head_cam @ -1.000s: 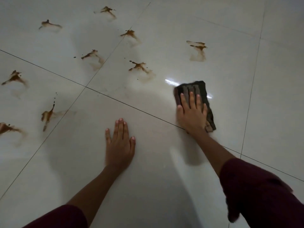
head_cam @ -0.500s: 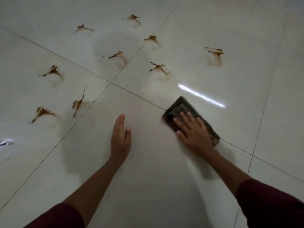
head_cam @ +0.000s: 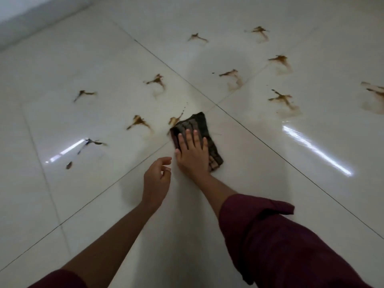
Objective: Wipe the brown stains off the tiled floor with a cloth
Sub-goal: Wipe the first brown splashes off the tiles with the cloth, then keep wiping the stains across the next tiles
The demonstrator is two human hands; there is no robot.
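The person wears a dark maroon top. The right sleeve (head_cam: 270, 242) is loose, pushed up the forearm, with a bunched, folded cuff and creases along the cloth. Only a strip of the left sleeve (head_cam: 60, 280) shows. Both forearms and hands are bare.

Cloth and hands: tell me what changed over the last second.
The right hand slid the cloth leftward across the tile joint until its edge reached a brown stain. The left hand lifted off the floor and its fingers now curl loosely, holding nothing. The right hand's pressing on the cloth with flat fingers is unchanged, and the other stains remain unwiped.
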